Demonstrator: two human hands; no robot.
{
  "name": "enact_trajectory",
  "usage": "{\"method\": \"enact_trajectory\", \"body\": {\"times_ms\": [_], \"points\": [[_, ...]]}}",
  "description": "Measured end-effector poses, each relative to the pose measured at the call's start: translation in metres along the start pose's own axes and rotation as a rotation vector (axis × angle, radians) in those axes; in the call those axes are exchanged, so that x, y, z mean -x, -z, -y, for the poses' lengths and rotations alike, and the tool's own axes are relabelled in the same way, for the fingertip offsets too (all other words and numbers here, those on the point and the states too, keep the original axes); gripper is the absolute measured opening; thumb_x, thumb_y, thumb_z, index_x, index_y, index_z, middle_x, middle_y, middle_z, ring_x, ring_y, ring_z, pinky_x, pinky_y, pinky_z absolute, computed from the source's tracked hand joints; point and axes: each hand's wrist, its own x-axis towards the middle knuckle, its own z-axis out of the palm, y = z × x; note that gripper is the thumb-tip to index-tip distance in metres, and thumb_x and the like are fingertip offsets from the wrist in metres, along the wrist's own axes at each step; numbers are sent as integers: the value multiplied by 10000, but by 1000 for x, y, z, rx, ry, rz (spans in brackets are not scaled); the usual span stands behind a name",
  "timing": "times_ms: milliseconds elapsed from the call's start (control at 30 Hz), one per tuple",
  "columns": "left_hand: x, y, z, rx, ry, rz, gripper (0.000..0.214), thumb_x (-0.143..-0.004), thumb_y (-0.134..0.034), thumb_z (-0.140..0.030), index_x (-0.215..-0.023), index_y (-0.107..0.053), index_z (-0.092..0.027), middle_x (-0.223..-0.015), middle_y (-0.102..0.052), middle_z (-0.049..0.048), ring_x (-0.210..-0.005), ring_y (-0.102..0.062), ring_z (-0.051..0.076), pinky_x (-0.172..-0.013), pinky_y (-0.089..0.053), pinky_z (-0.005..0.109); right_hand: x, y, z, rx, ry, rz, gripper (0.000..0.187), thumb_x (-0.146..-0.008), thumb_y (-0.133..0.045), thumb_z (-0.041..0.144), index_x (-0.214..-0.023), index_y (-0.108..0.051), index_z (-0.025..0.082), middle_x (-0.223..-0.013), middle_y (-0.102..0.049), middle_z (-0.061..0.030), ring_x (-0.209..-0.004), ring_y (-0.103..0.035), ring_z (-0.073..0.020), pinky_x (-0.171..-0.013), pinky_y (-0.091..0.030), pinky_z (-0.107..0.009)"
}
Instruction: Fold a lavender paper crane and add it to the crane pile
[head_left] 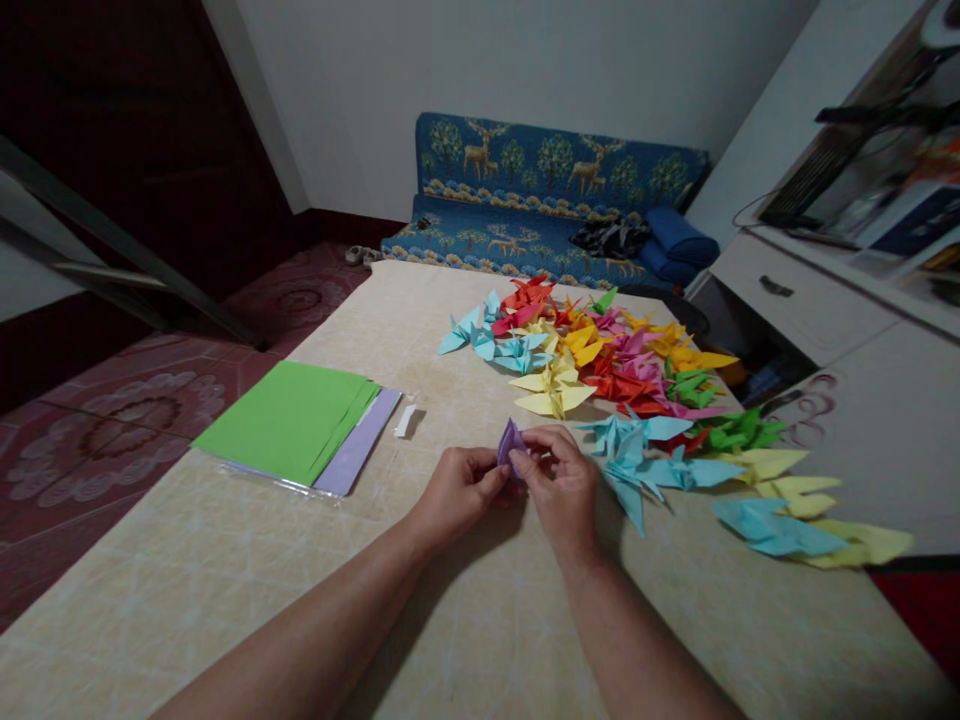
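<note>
Between my two hands, just above the table, is a small folded piece of purple origami paper (510, 443) with its point upward. My left hand (466, 490) pinches its left side between thumb and fingers. On the other side, my right hand (559, 483) grips it, thumb in front and fingers curled behind. Parts of the paper are hidden by the fingers. Just right of my right hand lie light-blue folded paper cranes (630, 455). Beyond them spreads a heap of cranes in red (630, 385), yellow (555, 390), orange, pink and green.
A stack of green paper (289, 415) lies at the left over purple sheets (360, 445) and a clear wrapper. Near it is a small white strip (405, 421). Past the table (427, 290) stands a blue patterned sofa (510, 225); a white cabinet (862, 410) borders the right.
</note>
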Motion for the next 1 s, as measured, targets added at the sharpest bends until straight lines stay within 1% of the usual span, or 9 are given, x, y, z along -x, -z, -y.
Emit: {"method": "enact_trajectory", "body": {"times_ms": [167,267,367,433,533,600,667,867,1000], "points": [[0,-1,-2,8,27,15,363,-809,-669,-431,-815,-744,-77,-710,-733,104,-617,-667,173,-603,-524,261,1,0,1,42,74,-25,98,-785,-683,152,-854,-648,212,-898,-588,-18,-697,-553,-135,-589,-461,-249],[0,0,-3,10,42,32,378,-790,-690,-450,-785,-739,-74,-706,-735,111,-610,-668,173,-603,-525,264,1,1,3,66,124,-27,78,-802,-673,140,-805,-639,210,-857,-582,-15,-758,-576,-154,-631,-471,-262],[0,3,-6,111,72,54,394,-776,-707,-467,-821,-745,-78,-709,-741,113,-623,-680,173,-623,-530,266,1,1,5,49,164,-39,96,-828,-654,136,-776,-623,211,-818,-593,-16,-803,-598,-173,-696,-489,-291],[-1,4,-9,208,87,60,390,-779,-712,-459,-871,-752,-82,-728,-748,114,-650,-691,172,-646,-532,264,2,1,7,8,182,-43,101,-842,-635,131,-784,-621,212,-858,-626,-32,-847,-620,-186,-730,-502,-309],[-1,6,-10,306,93,18,353,-768,-736,-422,-872,-758,-85,-770,-754,119,-690,-697,170,-680,-532,260,4,0,7,-27,170,-22,119,-849,-609,107,-800,-627,214,-933,-672,-49,-899,-646,-194,-750,-516,-314],[-1,7,-10,345,88,-16,324,-761,-745,-396,-867,-761,-90,-792,-755,114,-704,-695,166,-708,-534,263,5,0,6,-37,144,-3,135,-845,-601,90,-806,-626,216,-916,-686,-42,-864,-656,-186,-717,-524,-302],[-1,8,-9,393,80,-34,285,-756,-745,-366,-851,-763,-98,-795,-751,100,-707,-687,160,-738,-539,270,5,0,5,-35,153,13,143,-834,-610,77,-807,-626,217,-882,-690,-34,-840,-659,-184,-709,-530,-303],[-1,9,-10,583,53,-79,224,-727,-715,-317,-743,-741,-95,-747,-714,71,-693,-651,170,-754,-563,321,1,1,9,78,349,71,214,-829,-586,6,-812,-643,211,-836,-702,-34,-830,-653,-183,-762,-527,-334],[-2,10,-7,520,48,-105,281,-752,-739,-377,-679,-696,-109,-689,-657,35,-629,-588,128,-729,-544,299,0,0,13,104,433,95,236,-826,-577,-21,-790,-635,205,-821,-705,-50,-819,-639,-189,-748,-530,-344]]}}
